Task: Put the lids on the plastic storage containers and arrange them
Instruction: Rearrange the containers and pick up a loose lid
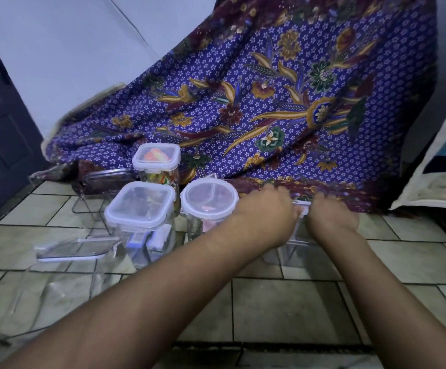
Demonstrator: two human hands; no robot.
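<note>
Floor: pale tiled floor (283, 310) with dark grout lines; every container stands on it.
Left hand (267, 206): reaches forward from lower left; grip clamped, fingers curled down on the left end of a clear plastic lid with a white clasp (302, 207).
Right hand (333, 217): set on the right end of the same lid, knuckles up; fingertips hidden and blurred, so the grip cannot be told.
Container under the hands: clear plastic rectangular container (296, 251), upright between the two wrists, with the lid on top of it.
Round container: clear round container with a pale translucent lid (209, 199), just left of the left hand, lid on.
Square container: clear square container with a clipped translucent lid (140, 206), just beside the round one on its left, lid on.
Tall container: tall clear square container with colourful contents (156, 155), behind those two, lid on.
Loose lid: flat clear rectangular lid (75, 251), at front left, tilted slightly.
Backdrop: purple floral batik cloth (269, 102), draped down to the floor behind the containers.
Left edge: dark panelled door (1, 129) beside a white wall (70, 49).
</note>
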